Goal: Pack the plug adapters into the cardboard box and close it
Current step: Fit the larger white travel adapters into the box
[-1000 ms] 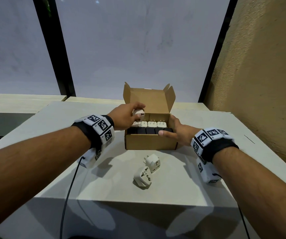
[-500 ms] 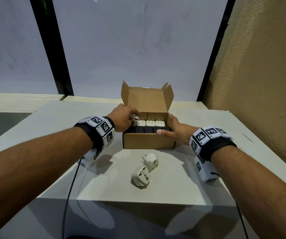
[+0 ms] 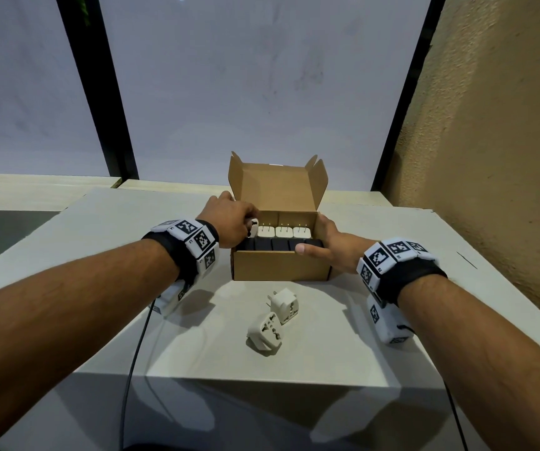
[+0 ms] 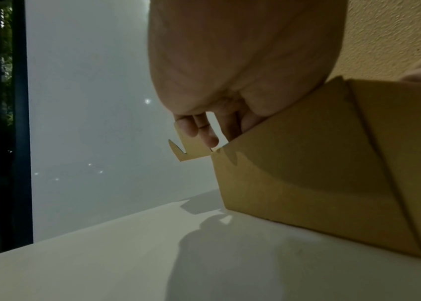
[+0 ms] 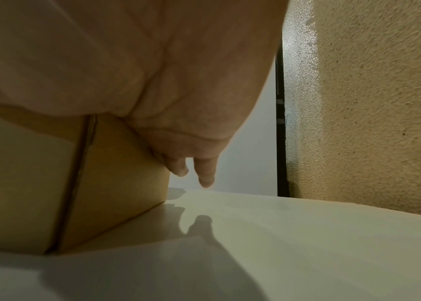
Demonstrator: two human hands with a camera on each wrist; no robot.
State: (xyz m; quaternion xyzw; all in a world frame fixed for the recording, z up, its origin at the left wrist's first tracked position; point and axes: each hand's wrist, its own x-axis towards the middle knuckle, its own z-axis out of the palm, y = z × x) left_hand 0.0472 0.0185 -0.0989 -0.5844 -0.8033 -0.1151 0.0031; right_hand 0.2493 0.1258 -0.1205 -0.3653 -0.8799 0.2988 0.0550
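The cardboard box [image 3: 281,265] stands open in the middle of the table, lid upright behind it. Inside, a row of white adapters [image 3: 283,232] lies at the back and a row of black adapters [image 3: 275,244] at the front. My left hand [image 3: 248,224] pinches a white plug adapter [image 3: 254,226] down at the left end of the back row. My right hand [image 3: 322,238] clasps the box's right front corner, thumb over the front rim. In the left wrist view, fingers [image 4: 204,132] dip behind the box [image 4: 320,173]. In the right wrist view, fingers [image 5: 204,172] hang along the box [image 5: 37,173].
Two loose white adapters lie on the table in front of the box, one [image 3: 284,305] nearer it and one [image 3: 264,333] closer to me. A rough tan wall [image 3: 490,157] rises on the right and a window [image 3: 262,76] behind. A black cable [image 3: 132,369] hangs off the front edge.
My left hand has lowered the white adapter from above the box into its back left corner. The right hand has stayed on the box.
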